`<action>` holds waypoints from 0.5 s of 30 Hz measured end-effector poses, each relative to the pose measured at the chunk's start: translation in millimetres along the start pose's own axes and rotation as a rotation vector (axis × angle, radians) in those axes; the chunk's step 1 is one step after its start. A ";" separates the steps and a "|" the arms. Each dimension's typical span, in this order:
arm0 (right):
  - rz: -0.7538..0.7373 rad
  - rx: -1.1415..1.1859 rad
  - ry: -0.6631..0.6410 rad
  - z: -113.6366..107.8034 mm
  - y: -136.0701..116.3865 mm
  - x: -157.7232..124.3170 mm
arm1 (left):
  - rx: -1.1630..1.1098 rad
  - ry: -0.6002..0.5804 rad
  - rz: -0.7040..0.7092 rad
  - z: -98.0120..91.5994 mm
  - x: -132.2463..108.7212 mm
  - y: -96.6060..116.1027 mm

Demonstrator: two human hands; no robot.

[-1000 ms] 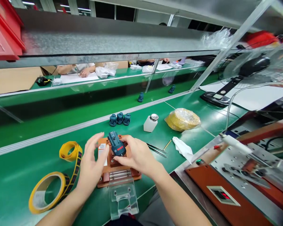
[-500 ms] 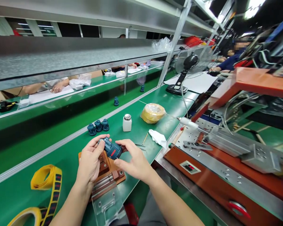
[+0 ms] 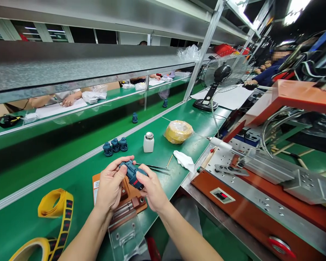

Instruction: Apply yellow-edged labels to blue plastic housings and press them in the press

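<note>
Grasping the blue housing [image 3: 132, 173] between them, left hand [image 3: 109, 185] and right hand [image 3: 153, 189] share it, orange fixture [image 3: 132, 192] below them; the right thumb [image 3: 141, 177] has moved on top by red lettering [image 3: 136, 182], seemingly firming the hold.

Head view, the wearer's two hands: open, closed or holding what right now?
Left hand: closed, holding one end of the dark blue plastic part with red lettering.
Right hand: closed, holding that part's lettered end.

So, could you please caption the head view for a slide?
Left hand and right hand grip a blue battery pack above a green workbench.
</note>
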State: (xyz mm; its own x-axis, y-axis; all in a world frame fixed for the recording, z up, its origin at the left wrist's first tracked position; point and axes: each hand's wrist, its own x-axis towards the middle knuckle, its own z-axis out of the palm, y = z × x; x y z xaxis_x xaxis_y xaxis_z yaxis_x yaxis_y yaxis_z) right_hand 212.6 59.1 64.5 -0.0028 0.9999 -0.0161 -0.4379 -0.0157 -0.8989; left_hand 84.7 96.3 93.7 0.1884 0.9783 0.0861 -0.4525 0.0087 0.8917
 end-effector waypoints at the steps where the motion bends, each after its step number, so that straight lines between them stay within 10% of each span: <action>1: 0.031 0.021 0.007 1.9 -2.1 -0.7 | 0.002 0.003 0.006 0.2 0.3 0.2; 15: 0.413 0.256 -0.252 15.8 -4.9 -17.6 | 0.269 0.093 0.005 0.8 1.6 -2.4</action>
State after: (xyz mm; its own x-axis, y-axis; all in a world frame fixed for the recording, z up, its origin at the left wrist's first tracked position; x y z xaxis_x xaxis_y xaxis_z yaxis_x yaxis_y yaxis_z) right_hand 200.6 41.6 76.2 -0.4226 0.8813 -0.2113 -0.5591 -0.4370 -0.7045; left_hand 86.8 97.7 92.1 0.1003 0.9931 0.0603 -0.2030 -0.0389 0.9784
